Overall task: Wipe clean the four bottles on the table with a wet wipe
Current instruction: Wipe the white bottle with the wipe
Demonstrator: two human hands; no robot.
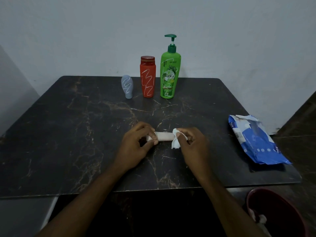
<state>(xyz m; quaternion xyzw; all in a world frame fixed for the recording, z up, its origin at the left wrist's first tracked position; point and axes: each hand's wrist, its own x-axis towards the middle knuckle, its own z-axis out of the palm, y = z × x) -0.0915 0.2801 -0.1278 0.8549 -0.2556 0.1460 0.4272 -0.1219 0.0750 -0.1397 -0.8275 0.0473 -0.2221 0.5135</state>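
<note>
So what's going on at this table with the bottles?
A person's left hand grips a small pale bottle sideways, while the right hand pinches a white wet wipe against its end. A grey bottle, a red bottle and a green pump bottle stand at the back, scribbled with white marks. A blue wipes pack lies to the right.

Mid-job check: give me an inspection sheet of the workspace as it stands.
Surface: dark marbled table.
Job's things: grey bottle, red bottle, green bottle stand at the back, white scribbles on each; pale bottle held lengthwise between the hands; wipe at its right end.
Clutter: opened blue pack on the table's right.
Hands: left hand grips the pale bottle; right hand holds the wipe against it.
Cables: nothing seen.
Surroundings: pale wall behind; red bin lower right, white wads inside.
</note>
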